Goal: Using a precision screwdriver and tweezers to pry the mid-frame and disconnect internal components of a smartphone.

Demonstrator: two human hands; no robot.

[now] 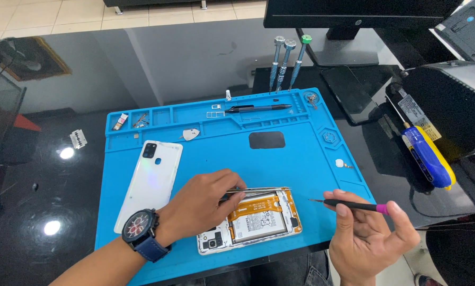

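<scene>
white back cover (149, 182) | three upright screwdrivers (288, 63) | razor blade (78, 139) | monitor (354, 13)

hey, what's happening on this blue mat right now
A person is working on an opened smartphone lying on a blue repair mat, its battery exposed. The left hand presses metal tweezers against the phone's upper edge. The right hand holds a small black screwdriver off to the side, its tip clear of the phone. The phone's white back cover lies apart on the mat, to the left. Three more screwdrivers stand upright at the mat's far edge.
</scene>
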